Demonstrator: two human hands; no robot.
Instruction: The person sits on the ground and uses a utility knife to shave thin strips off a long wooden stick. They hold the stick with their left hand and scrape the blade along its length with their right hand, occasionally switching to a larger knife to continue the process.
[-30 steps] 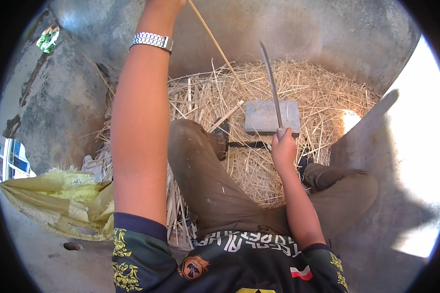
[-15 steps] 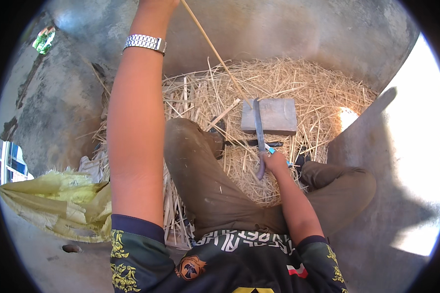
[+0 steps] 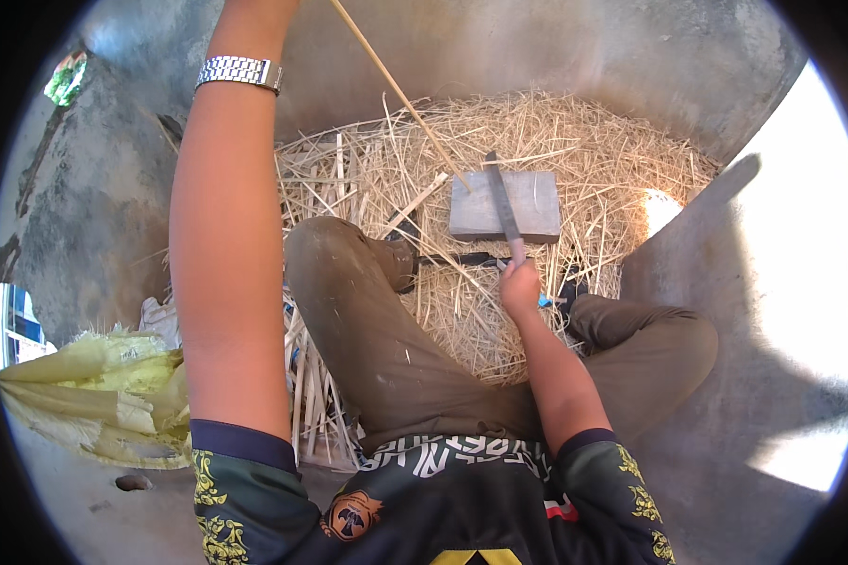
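Note:
My right hand (image 3: 520,288) is closed round the pale handle of a long knife (image 3: 504,202). Its dark, narrow blade points away from me and crosses over a grey rectangular block (image 3: 537,201); whether it touches the block I cannot tell. A thin tan strip (image 3: 396,88), like split bamboo, slants down from the upper edge, its lower end at the block's left part, left of the blade. Stretched far forward, my left arm (image 3: 226,235) wears a metal watch (image 3: 239,72). The fingers of that hand lie beyond the upper edge, so their grip is hidden.
Loose straw-like shavings (image 3: 612,160) lie around the block, with longer pale strips (image 3: 316,395) by my bent leg (image 3: 367,330). A frayed yellow sack (image 3: 104,395) lies at the left. Grey walls (image 3: 556,56) curve round the far side; bright light falls at the right.
My right hand and the knife have moved forward; the blade now slants across the middle of the block. The handle end no longer shows below my hand. The whole view has shifted slightly.

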